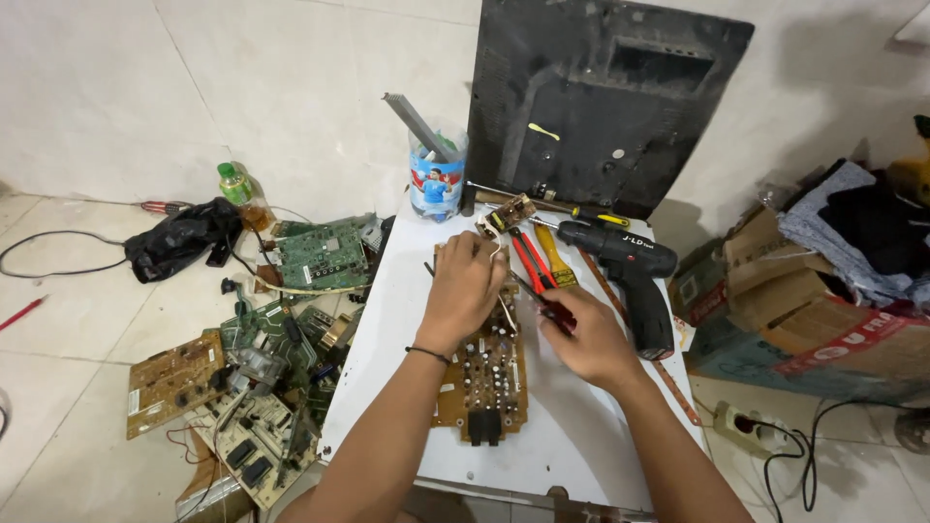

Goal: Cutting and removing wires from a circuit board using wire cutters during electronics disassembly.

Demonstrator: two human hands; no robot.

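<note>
While the left hand (463,289) lies palm-down, fingers curled over the top of the brown board (481,373) at table (572,446) centre, the right hand (588,339), at its 3 o'clock, is fisted around a red-handled tool (554,310) angled toward 10 o'clock.

A small white table (581,436) carried a brown circuit board (481,383) at its centre. At one o'clock lay a black cordless drill (635,276) and red-handled pliers (530,263); at eleven stood a plastic cup (436,179).
</note>
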